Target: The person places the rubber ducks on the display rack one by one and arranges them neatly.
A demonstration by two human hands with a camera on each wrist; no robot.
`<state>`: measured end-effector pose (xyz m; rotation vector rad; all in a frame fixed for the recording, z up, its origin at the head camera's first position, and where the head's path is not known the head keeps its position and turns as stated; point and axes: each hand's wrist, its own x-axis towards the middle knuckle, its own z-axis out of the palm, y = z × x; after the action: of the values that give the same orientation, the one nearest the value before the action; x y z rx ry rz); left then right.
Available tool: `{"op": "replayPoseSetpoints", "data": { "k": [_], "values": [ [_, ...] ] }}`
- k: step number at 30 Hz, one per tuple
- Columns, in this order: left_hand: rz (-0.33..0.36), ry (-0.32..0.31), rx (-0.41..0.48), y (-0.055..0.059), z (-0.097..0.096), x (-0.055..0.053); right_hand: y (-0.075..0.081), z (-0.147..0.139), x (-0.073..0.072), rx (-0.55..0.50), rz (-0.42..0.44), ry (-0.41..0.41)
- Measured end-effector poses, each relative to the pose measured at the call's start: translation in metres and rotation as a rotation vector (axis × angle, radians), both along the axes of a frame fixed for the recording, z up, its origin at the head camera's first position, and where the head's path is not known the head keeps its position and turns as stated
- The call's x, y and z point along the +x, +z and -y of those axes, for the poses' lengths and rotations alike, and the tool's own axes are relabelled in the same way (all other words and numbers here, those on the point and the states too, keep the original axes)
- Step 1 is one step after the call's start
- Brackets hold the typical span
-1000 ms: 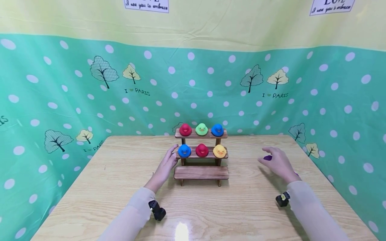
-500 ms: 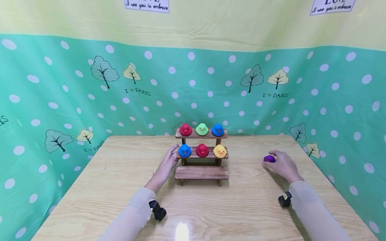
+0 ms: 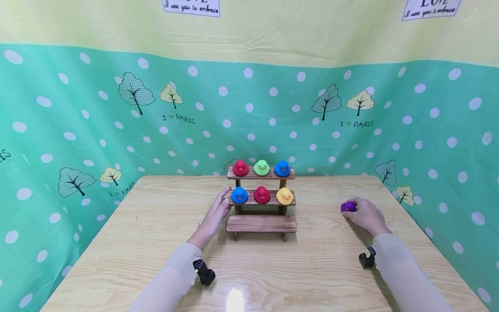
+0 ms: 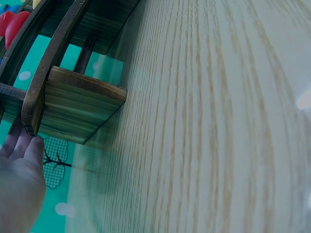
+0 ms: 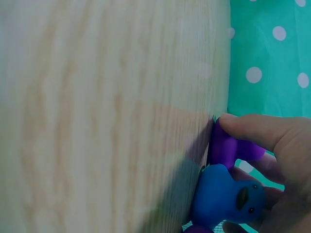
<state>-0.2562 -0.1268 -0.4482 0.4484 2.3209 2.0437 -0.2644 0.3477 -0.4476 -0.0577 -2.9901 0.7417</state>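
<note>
My left hand (image 3: 212,216) is beside the left end of the wooden three-step shelf (image 3: 260,223), fingers extended. In the left wrist view, the fingertips (image 4: 33,145) touch a shelf end. At the right of the table, my right hand (image 3: 368,217) pinches a purple rubber duck (image 3: 348,207) between thumb and fingers. The right wrist view shows the thumb against this purple duck (image 5: 224,145), which sits on the tabletop. A blue rubber duck (image 5: 221,196) stands close by, under the hand; in the head view the hand hides it.
On the top step sit red (image 3: 240,168), green (image 3: 261,167) and blue (image 3: 282,168) ducks. The middle step bears blue (image 3: 239,196), red (image 3: 262,195) and yellow (image 3: 285,196) ones. Another purple object (image 5: 198,229) shows at the right wrist view's bottom edge. A polka-dot curtain (image 3: 249,121) surrounds the table.
My right hand has shifted slightly right and lower, and its thumb and fingers have closed on the purple duck, which is now more visible. The left hand has stayed at the shelf.
</note>
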Motion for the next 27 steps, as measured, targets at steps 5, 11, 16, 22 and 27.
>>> {"op": "replayPoseSetpoints", "data": {
  "k": [5, 11, 16, 22, 27],
  "values": [
    [0.000, -0.004, 0.000, 0.001, 0.000, 0.001, 0.001, 0.000, 0.001, -0.003, 0.007, 0.002],
    [0.005, 0.001, -0.003, 0.001, 0.000, 0.001, 0.002, -0.001, 0.000, -0.018, 0.007, 0.015],
    [0.002, 0.004, -0.011, 0.000, 0.000, 0.001, 0.004, 0.000, -0.001, -0.026, -0.008, 0.025],
    [0.011, 0.002, -0.021, 0.000, 0.000, 0.001, 0.010, 0.005, 0.003, -0.040, -0.045, 0.058],
    [0.010, -0.003, -0.019, 0.001, 0.001, 0.002, 0.016, 0.012, 0.007, -0.062, -0.055, 0.093]
  ]
}}
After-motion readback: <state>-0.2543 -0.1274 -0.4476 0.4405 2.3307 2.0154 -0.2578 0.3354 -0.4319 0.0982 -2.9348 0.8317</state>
